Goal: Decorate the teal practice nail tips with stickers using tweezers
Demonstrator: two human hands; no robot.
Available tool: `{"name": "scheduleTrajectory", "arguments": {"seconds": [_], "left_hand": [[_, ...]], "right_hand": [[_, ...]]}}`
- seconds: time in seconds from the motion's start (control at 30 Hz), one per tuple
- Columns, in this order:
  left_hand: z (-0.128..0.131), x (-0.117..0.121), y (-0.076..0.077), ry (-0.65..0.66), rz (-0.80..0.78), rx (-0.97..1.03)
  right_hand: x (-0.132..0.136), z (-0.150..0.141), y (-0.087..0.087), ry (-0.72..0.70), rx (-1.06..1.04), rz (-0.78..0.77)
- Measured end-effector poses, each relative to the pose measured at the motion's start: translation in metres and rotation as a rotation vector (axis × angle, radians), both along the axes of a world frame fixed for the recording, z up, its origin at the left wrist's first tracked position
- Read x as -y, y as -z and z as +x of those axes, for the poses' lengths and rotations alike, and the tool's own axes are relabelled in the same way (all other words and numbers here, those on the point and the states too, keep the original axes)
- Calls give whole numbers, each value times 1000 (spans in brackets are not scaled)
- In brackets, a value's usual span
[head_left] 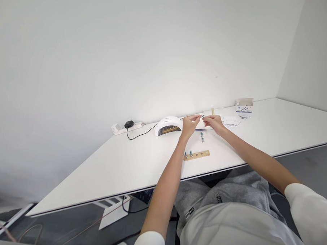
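Over the far part of the table, my left hand (190, 125) and my right hand (215, 124) meet with fingertips pinched. A tiny teal piece, apparently a nail tip (203, 116), shows between them at the left fingertips. What the right fingers pinch is too small to make out. Just below the hands, more teal nail tips (202, 137) lie in a short column on the table. Nearer to me is a wooden strip (200, 155) with round dark spots; teal nail tips on small metallic stands (191, 153) stand at its left end.
A white arched nail lamp (167, 123) stands left of my hands, with a gold-coloured strip inside. Its cable runs to a black adapter (129, 124) on a power strip (136, 127). A blue pen-like stick (201, 130), papers (232, 120) and an open box (244, 105) are nearby.
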State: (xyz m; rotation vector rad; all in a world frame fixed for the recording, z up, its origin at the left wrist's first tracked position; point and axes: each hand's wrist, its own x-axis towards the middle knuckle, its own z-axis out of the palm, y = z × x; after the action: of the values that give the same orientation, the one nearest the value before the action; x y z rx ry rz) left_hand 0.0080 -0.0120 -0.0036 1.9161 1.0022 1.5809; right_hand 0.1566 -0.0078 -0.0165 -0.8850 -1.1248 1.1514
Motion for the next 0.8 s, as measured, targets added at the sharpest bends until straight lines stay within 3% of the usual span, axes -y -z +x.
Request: {"name": "scheduleTrajectory", "arguments": {"seconds": [0.23, 0.37, 0.57, 0.8], "left_hand": [[-5, -4, -1, -33, -67, 111], [-4, -1, -2, -32, -37, 29], [0, 2, 1, -13, 30, -110], [-2, 4, -1, -21, 74, -184]], "right_hand": [[-1, 4, 0, 1, 195, 68], [1, 3, 0, -38, 307, 126], [0, 1, 1, -55, 293, 163], [1, 0, -1, -81, 190, 75]]}}
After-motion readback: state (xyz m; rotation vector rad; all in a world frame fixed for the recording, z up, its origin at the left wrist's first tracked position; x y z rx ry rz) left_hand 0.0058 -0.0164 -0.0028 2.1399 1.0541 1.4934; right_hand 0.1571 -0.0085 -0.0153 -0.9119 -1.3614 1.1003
